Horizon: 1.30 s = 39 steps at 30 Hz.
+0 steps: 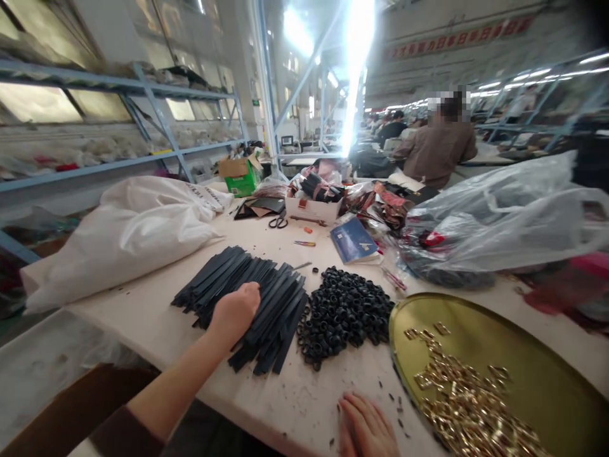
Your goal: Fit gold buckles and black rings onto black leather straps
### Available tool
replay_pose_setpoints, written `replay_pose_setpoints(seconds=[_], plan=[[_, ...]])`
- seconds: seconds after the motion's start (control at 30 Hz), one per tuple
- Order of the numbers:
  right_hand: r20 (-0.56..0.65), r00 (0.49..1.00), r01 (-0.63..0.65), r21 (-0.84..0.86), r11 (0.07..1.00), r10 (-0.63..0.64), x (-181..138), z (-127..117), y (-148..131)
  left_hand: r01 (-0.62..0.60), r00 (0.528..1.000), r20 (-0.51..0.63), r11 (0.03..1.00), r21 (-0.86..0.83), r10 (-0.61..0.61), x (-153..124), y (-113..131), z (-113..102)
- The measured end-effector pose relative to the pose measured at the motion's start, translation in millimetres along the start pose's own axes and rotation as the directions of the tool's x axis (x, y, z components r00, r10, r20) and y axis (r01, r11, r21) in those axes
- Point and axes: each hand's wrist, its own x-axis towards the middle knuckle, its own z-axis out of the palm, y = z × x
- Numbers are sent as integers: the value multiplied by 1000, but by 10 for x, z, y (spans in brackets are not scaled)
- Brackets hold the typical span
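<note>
Centrally, a fanned pile of flat black strips (273,301) is spread on the pale worktable (285,400), and the left hand (235,311) is laid on its near side, knuckles up, fingers bent down into the strips; whether a strip is pinched cannot be told. The right hand (366,426) is rested flat and unclenched at the table's near edge, nothing held, well apart from the left. A heap of small black rings (345,317) is seen just beside the strips, and a round gold metal tray (537,374) of brass-coloured buckles (469,409) is set to their right
</note>
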Motion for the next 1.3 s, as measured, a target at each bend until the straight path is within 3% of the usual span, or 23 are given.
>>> replay_pose_setpoints(seconds=[0.07,0.1,0.17,0.23,0.27,0.33,0.4,0.47,0.5,0.57,0.63,0.7,0.77,0.83,0.93,1.03,1.2,1.3], plan=[[82,983,-179,231,956,164,98,-158,-113,-86,996,-39,995,-41,84,-173,72,-90],[153,950,-309,344,886,272,165,-252,-188,-199,979,-60,976,-91,194,-275,123,-108],[435,810,-581,511,633,393,317,-443,-364,-416,909,-74,887,-201,409,-480,252,-88],[713,653,-745,542,389,257,458,-606,-544,-548,829,-78,775,-315,554,-638,410,-14],[785,588,-793,514,326,194,512,-664,-621,-570,806,-83,731,-374,586,-689,496,32],[845,517,-838,469,280,134,582,-723,-724,-521,827,-111,680,-516,550,-733,684,114],[822,531,-838,473,273,206,605,-710,-751,-328,925,-119,602,-728,360,-724,890,164],[751,572,-819,501,279,330,604,-657,-724,-31,989,25,362,-932,149,-703,1102,182],[719,582,-813,505,291,379,603,-630,-701,128,980,155,201,-971,123,-695,1199,187],[702,597,-800,485,354,387,622,-605,-642,393,901,377,-37,-919,215,-685,1354,206],[713,636,-725,422,544,295,706,-637,-550,538,829,484,-168,-826,279,-672,1431,247],[651,731,-499,305,811,205,887,-709,-388,606,794,549,-267,-749,261,-647,1429,293],[433,888,-208,82,975,154,1158,-768,-150,670,742,609,-326,-667,280,-615,1374,318],[288,957,1,-148,989,43,1450,-766,119,733,680,648,-342,-588,343,-588,1305,306],[420,903,272,-382,883,-96,1756,-672,430,782,623,662,-360,-510,417,-563,1234,241],[523,844,390,-444,807,-120,1841,-586,543,803,596,670,-363,-473,444,-549,1199,191],[542,833,423,-491,761,-113,1830,-578,495,814,580,664,-373,-446,473,-523,1168,222],[481,873,306,-417,856,-78,1832,-600,415,809,586,655,-387,-442,477,-528,1173,266]])
